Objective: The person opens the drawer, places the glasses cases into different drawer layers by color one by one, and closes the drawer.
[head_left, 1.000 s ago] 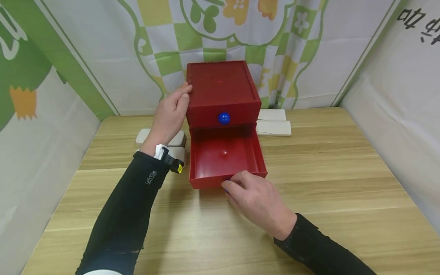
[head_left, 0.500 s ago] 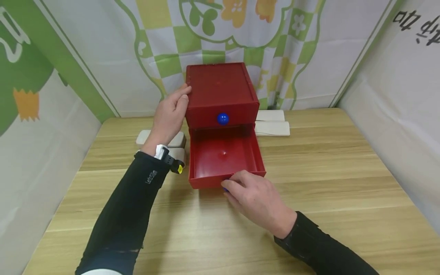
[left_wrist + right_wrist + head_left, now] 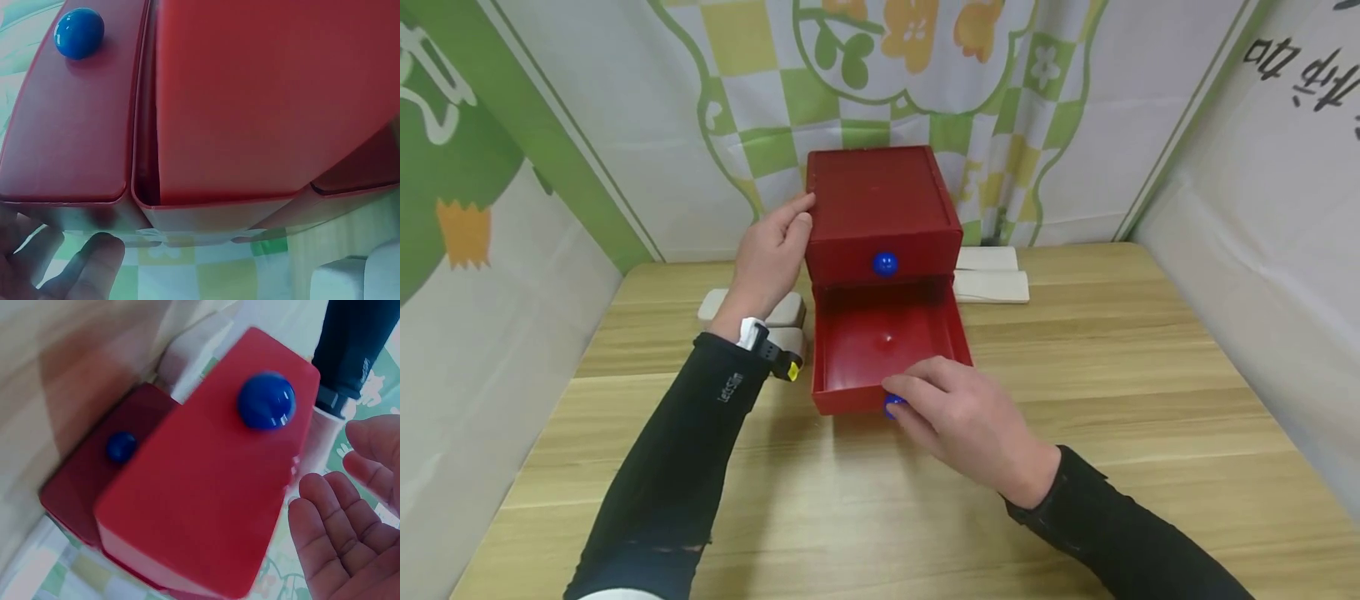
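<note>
A red plastic drawer cabinet (image 3: 880, 196) stands at the back of the table. Its top drawer (image 3: 65, 125) is closed and has a blue knob (image 3: 885, 265). Below that, an empty drawer (image 3: 868, 350) is pulled out. My left hand (image 3: 769, 262) rests against the cabinet's upper left side, fingers fairly straight. My right hand (image 3: 973, 425) is at the pulled-out drawer's front. In the right wrist view its fingers (image 3: 322, 519) are loosely bent and apart from that drawer's blue knob (image 3: 267, 401). A closed lower drawer (image 3: 87, 481) with its own knob shows there too.
Pale rounded boxes (image 3: 786, 310) sit left of the cabinet, partly behind the left wrist. Flat cream pieces (image 3: 992, 286) lie to its right. A green and white patterned curtain (image 3: 820, 108) hangs right behind, and white walls flank the wooden table (image 3: 1150, 400).
My right hand's fingers have spread and come off the drawer's knob, showing more of it, and the hand has shifted slightly right. The left hand stays on the cabinet; the drawer remains pulled out.
</note>
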Available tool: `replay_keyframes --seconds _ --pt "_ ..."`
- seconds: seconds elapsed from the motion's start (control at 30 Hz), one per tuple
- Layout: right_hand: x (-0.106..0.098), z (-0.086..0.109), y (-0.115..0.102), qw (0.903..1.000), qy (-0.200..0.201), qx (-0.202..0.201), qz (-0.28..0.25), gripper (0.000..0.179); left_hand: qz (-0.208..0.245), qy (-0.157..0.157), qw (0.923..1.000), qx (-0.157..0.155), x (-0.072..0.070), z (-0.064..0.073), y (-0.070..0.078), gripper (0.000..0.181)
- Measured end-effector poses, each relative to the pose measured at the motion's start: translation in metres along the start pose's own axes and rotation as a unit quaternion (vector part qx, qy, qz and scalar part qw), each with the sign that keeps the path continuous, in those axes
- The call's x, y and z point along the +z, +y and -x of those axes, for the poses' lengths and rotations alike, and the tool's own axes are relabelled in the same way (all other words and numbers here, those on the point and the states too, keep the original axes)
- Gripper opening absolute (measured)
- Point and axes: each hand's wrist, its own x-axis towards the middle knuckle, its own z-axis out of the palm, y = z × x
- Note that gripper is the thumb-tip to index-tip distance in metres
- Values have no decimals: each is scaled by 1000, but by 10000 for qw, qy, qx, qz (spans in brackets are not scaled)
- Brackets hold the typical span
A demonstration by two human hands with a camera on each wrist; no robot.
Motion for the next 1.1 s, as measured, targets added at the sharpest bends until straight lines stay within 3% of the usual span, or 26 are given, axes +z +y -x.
replay_keyframes --seconds 0.17,0.43,0.6,0.8,1.1 --pt "-12 -12 8 9997 203 -105 -9 45 40 10 10000 -64 -3 4 -1 54" --pt "-24 -26 30 9989 418 52 226 45 -80 -65 9999 -75 -11 18 -6 56" --pt "-32 -35 47 9971 575 215 439 48 -566 -14 9984 50 -15 29 -11 55" --pt "-38 -48 71 9942 646 480 714 53 -1436 6 9895 168 -22 43 -18 55" --pt "-39 -66 103 9885 361 1278 717 54 -2129 -215 9763 317 -35 63 -36 54"
